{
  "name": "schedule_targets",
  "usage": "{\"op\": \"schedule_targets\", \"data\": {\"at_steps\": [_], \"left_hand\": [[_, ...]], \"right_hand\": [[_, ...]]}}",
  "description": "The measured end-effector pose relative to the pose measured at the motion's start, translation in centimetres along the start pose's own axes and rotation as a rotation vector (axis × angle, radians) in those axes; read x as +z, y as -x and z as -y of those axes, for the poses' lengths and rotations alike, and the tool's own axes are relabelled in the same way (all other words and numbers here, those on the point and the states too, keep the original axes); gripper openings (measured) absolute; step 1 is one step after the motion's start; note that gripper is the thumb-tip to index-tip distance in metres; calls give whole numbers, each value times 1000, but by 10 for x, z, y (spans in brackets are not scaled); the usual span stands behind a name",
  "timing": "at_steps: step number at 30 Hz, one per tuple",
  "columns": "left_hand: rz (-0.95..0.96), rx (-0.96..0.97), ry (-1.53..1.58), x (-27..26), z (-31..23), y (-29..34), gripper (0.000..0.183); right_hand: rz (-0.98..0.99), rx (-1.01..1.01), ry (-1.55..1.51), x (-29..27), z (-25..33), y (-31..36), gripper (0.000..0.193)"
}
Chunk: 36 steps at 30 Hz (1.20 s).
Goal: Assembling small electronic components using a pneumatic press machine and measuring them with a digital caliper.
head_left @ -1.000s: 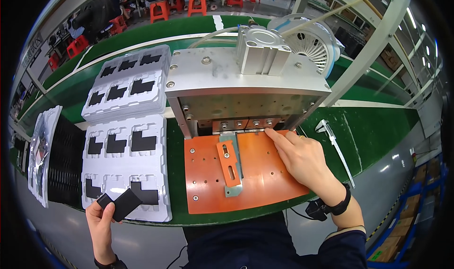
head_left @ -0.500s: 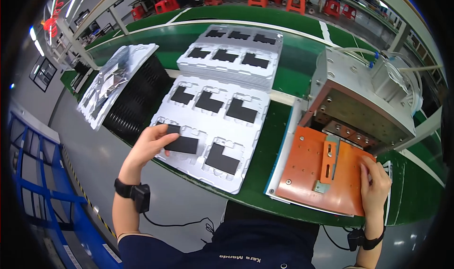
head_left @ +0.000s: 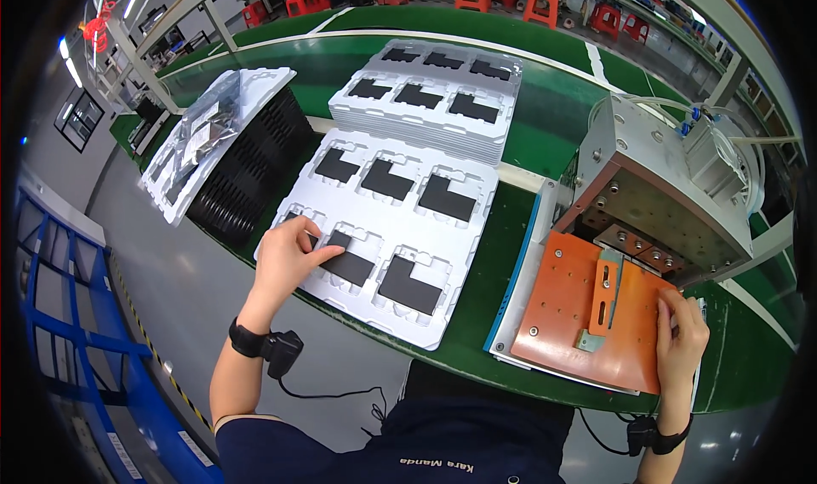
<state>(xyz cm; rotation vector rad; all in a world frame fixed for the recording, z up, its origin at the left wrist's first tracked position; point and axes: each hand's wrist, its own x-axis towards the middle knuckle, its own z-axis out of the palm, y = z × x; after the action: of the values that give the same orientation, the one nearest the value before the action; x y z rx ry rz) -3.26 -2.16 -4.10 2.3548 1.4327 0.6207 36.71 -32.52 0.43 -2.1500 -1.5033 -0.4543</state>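
Observation:
My left hand (head_left: 288,256) rests on a white moulded tray (head_left: 477,196) and presses its fingers on a flat black part (head_left: 347,266) lying in a front pocket. The tray's other pockets hold several similar black parts. My right hand (head_left: 681,337) lies at the right front corner of an orange plate (head_left: 557,301) under a grey metal press (head_left: 659,182), fingers curled on the plate's edge. A metal bracket (head_left: 601,297) is fixed along the plate's middle.
A stack of white trays with black parts (head_left: 434,92) stands behind the near tray. Left of it are black trays (head_left: 247,165) with a bagged tray (head_left: 200,135) on top. A blue rack (head_left: 77,339) stands on the floor at the left. Red stools line the far aisle.
My view has swung left from the press to the trays. My left hand carried the black part from the front edge into a tray pocket. My right hand slid to the plate's right front corner.

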Motion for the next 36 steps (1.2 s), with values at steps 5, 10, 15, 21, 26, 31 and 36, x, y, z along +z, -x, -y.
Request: {"op": "schedule_targets", "data": {"at_steps": [5, 10, 15, 21, 26, 31, 36], "left_hand": [[-406, 117, 1, -5, 7, 1, 28], [-375, 374, -167, -4, 42, -16, 14], [-239, 548, -262, 9, 56, -25, 15], [-185, 635, -290, 5, 47, -34, 22], [-211, 687, -366, 4, 52, -24, 26], [-252, 751, -334, 12, 53, -33, 27], [-256, 725, -388, 4, 53, -39, 22]], "right_hand": [[-221, -138, 97, -12, 5, 0, 31], [-133, -310, -320, -27, 78, -10, 27], [164, -559, -808, 36, 168, -15, 22], [260, -379, -462, 122, 210, -4, 41], [247, -363, -351, 139, 213, 7, 36], [420, -212, -624, 139, 207, -6, 21], [428, -127, -711, 145, 214, -23, 24]]}}
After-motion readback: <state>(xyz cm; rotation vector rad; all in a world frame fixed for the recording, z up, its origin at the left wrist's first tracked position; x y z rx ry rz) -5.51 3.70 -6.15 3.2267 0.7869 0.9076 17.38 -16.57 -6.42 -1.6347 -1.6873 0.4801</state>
